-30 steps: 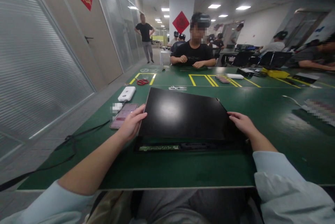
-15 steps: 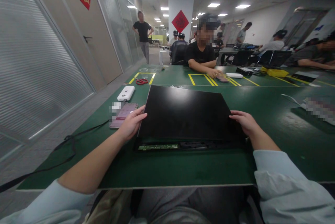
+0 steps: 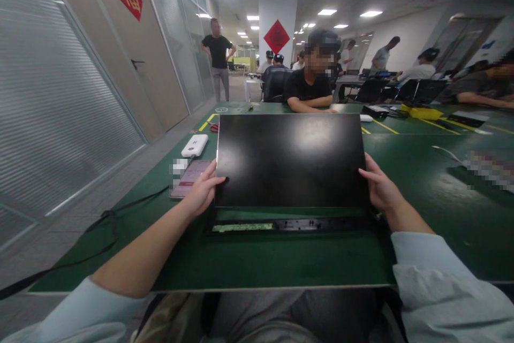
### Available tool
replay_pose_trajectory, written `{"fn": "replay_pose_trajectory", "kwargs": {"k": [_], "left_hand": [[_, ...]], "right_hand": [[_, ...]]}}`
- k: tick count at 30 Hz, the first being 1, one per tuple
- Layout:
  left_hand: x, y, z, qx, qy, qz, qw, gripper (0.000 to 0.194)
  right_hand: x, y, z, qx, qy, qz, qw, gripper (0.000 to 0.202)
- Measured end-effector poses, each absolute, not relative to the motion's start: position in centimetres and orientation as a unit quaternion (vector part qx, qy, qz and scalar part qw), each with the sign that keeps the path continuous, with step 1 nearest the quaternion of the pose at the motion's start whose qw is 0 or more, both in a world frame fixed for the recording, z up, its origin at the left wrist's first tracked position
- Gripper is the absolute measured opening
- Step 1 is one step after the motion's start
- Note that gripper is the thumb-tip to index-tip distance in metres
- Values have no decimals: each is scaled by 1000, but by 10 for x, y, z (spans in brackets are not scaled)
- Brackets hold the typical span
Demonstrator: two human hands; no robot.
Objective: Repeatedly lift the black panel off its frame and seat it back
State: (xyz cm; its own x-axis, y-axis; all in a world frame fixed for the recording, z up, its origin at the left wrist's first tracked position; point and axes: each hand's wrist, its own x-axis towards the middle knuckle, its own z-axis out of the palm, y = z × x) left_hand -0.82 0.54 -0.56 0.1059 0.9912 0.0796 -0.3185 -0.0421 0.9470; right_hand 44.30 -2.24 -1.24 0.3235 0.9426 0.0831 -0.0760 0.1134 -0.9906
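Observation:
Between my two hands is a flat black display panel (image 3: 289, 164), tilted up with its far edge raised. My left hand (image 3: 203, 189) grips its left edge, thumb on the front face. On the opposite edge my right hand (image 3: 380, 182) is closed in the same way, fingers partly behind the panel. Below the panel's near edge lies a black frame (image 3: 321, 224) on the table. A green circuit board strip (image 3: 242, 227) shows in the left half of the frame's near bar. The panel hides most of what lies behind it.
Left of the panel, a phone (image 3: 188, 185) and a white power bank (image 3: 195, 145) lie on the green table (image 3: 281, 268). Red-handled scissors (image 3: 214, 128) are partly hidden behind the panel. A black strap (image 3: 108, 220) crosses the left edge. Across the table sits a person (image 3: 311, 83).
The panel's far edge has risen, so it stands steeper and covers more of the table behind. More of the frame's near bar shows. Both hands still hold the panel.

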Motion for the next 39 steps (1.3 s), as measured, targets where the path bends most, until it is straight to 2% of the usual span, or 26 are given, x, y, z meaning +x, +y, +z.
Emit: {"fn": "replay_pose_trajectory", "kwargs": {"k": [4, 12, 21, 26, 31, 35, 39], "left_hand": [[-12, 7, -8, 457, 373, 556, 585, 79], [-16, 14, -15, 463, 381, 552, 579, 65], [-15, 9, -10, 440, 391, 492, 641, 43], [-14, 8, -12, 457, 388, 478, 642, 51], [-17, 10, -19, 456, 409, 485, 625, 65], [-20, 13, -23, 471, 416, 478, 614, 67], [-22, 13, -22, 482, 419, 469, 611, 63]], "right_hand": [[436, -33, -4, -517, -408, 447, 605, 76], [445, -41, -4, -531, -390, 456, 598, 71], [442, -37, 3, -519, -430, 425, 604, 68], [449, -34, -1, -518, -429, 407, 618, 59], [459, -30, -4, -535, -451, 353, 621, 61], [456, -30, -3, -542, -452, 328, 628, 57], [450, -27, -1, -495, -360, 354, 708, 53]]}}
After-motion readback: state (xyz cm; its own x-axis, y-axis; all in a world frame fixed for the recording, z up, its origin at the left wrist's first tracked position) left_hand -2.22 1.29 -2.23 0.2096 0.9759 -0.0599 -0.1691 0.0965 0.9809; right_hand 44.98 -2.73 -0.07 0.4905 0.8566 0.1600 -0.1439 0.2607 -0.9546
